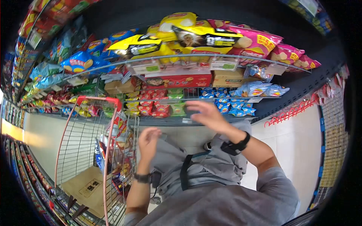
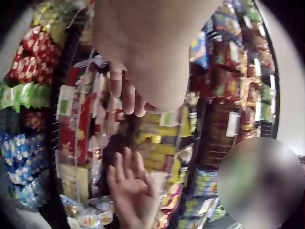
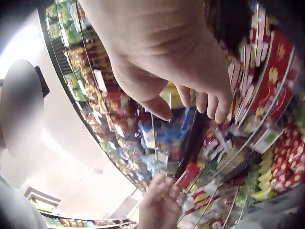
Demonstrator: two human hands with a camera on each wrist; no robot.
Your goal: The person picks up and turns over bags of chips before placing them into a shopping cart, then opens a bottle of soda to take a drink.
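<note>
The person is standing in a shop aisle, facing a snack shelf (image 1: pixel 211 57) and raising both hands in front of the chest. The right hand (image 1: pixel 205 115) is hovering before the lower tier of the shelf with its fingers spread and relaxed, gripping nothing; the right wrist view is showing the fingers (image 3: pixel 209 102) hanging loosely over the packed rows. The left hand (image 1: pixel 148 140) is sitting lower and nearer the body, its fingers loosely curled and holding nothing; it is hanging just beside the right edge of the shopping cart (image 1: pixel 96 150).

The items nearest the right hand are the small red snack packs (image 1: pixel 152 101) and the blue snack packs (image 1: pixel 230 105), which are standing in rows along the front edge of the lower tier, apparently so that their faces are showing to the aisle. Neither hand is touching them. Large yellow crisp bags (image 1: pixel 177 35) are lying on the top tier, leaning forward against the wire rail. A brown paper bag (image 1: pixel 86 188) is lying inside the cart.
</note>
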